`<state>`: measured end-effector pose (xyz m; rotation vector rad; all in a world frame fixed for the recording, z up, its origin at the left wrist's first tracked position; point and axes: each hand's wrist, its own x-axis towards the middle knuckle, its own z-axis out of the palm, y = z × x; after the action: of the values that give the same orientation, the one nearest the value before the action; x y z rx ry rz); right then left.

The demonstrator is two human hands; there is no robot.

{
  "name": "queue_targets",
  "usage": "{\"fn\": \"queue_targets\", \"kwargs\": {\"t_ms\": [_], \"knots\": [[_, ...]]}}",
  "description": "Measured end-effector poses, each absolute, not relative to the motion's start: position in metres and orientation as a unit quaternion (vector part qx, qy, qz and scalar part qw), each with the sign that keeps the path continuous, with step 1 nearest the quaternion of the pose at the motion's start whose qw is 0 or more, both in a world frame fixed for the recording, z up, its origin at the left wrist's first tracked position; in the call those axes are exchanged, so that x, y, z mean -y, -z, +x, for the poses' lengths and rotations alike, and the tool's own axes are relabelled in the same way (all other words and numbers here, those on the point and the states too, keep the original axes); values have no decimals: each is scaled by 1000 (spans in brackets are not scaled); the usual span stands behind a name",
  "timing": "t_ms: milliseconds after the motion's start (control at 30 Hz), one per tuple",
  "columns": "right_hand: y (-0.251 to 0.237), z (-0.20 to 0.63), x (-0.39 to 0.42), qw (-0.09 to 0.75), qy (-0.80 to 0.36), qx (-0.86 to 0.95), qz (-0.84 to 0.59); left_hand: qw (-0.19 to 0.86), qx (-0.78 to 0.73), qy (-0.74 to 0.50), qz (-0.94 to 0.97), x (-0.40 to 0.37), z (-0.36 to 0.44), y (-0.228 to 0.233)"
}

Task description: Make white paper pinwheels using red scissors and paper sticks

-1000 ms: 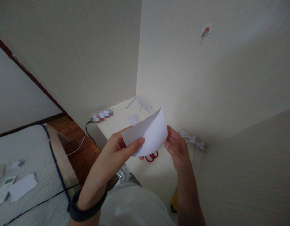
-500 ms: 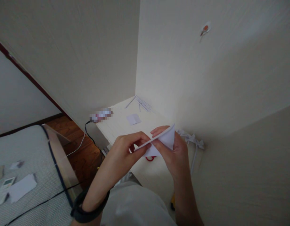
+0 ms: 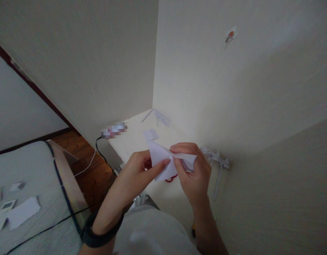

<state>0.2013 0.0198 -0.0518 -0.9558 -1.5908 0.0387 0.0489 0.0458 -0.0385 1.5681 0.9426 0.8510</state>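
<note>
Head view shows your folded white paper (image 3: 163, 161) held in the air above the white desk (image 3: 131, 140), your left hand (image 3: 138, 173) pinching its lower edge, your right hand (image 3: 191, 170) pinching the top fold; red scissors (image 3: 170, 178) lie beneath

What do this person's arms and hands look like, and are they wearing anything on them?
Both forearms are bare, with no sleeves in view. The left hand has a wide dark band around its wrist, like a watch strap or wristband; no dial shows. The right hand shows no ring, glove or band, and its wrist is bare. No markings show on either arm.
</note>
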Motion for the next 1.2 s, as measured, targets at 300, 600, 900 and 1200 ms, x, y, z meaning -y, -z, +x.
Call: {"fn": "queue_targets", "kwargs": {"t_ms": [300, 600, 900, 1200], "knots": [[53, 210, -24, 487, -3, 781, -390, 522, -375, -412, 645, -42, 49, 32], [59, 208, -24, 440, -59, 796, -411, 558, -360, -422, 617, -48, 50, 39], [52, 227, -18, 638, -253, 619, -382, 457, -425, -374, 686, -52, 43, 44], [53, 211, -18, 492, -449, 577, -474, 468, -375, -309, 738, -49, 41, 37]]}}
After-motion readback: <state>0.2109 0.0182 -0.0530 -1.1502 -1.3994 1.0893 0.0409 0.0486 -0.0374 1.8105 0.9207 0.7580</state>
